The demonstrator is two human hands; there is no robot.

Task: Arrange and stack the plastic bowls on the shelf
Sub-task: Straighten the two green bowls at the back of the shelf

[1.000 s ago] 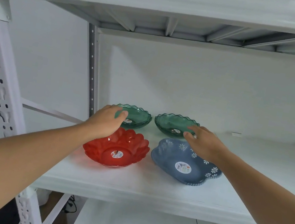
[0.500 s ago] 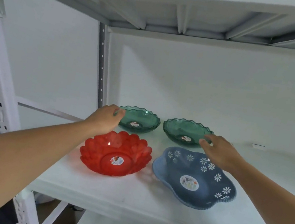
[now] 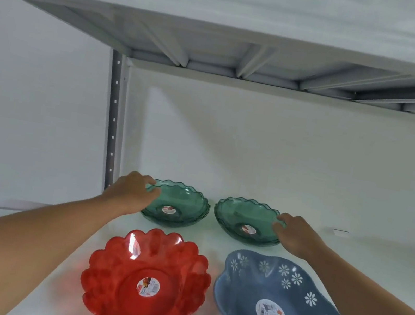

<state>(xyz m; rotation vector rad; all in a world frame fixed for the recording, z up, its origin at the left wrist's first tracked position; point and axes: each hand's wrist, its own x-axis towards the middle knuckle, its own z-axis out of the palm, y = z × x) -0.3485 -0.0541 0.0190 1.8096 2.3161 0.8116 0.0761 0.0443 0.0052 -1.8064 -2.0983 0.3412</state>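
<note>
Our left hand (image 3: 131,192) curls over the left green bowl (image 3: 176,208)'s rim; our right hand (image 3: 294,236) touches the right green bowl (image 3: 245,222)'s edge. We cannot tell whether either truly grips, since the fingertips hide behind the rims.

White shelf (image 3: 214,243) holds four bowls. Left hand (image 3: 131,194) grips left rim of left green bowl (image 3: 178,207); right hand (image 3: 297,235) on right rim of right green bowl (image 3: 242,222). Red bowl (image 3: 145,281) and blue bowl (image 3: 277,306) in front, untouched.

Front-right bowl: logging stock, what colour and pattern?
Slate-blue bowl with white daisy-like flowers, clearest in the head view.
</note>
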